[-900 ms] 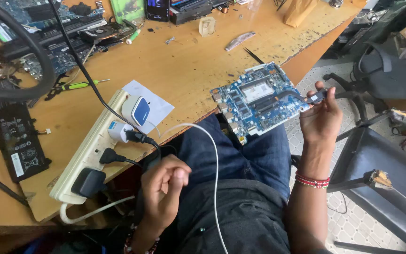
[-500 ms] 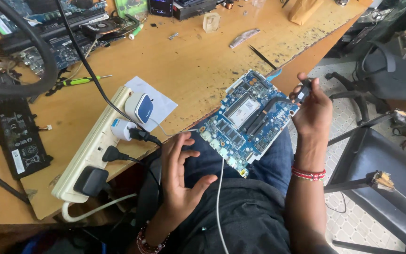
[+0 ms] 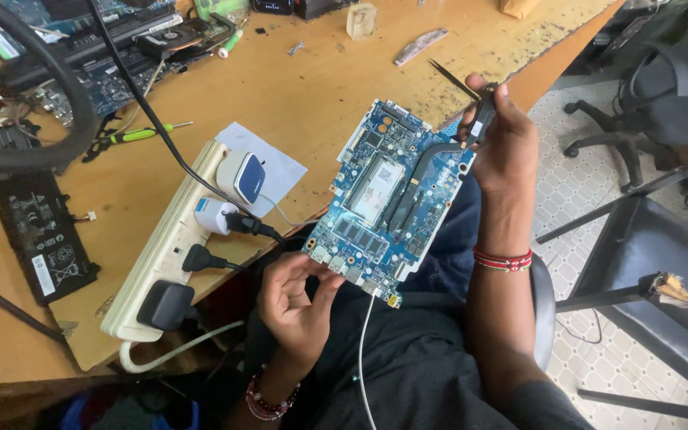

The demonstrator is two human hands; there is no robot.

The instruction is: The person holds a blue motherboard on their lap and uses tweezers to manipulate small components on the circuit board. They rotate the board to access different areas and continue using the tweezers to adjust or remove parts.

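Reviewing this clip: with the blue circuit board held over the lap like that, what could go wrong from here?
1. The circuit board is gripped only at opposite edges by the left hand and right hand, off the workbench; a slip could drop it.
2. The right hand also holds black tweezers, whose tips might scratch components.
3. The white cable hanging below could snag.

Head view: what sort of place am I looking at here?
Most likely an electronics repair bench: a blue circuit board held in both hands, a flat black battery pack on the wooden table, and a loaded power strip.
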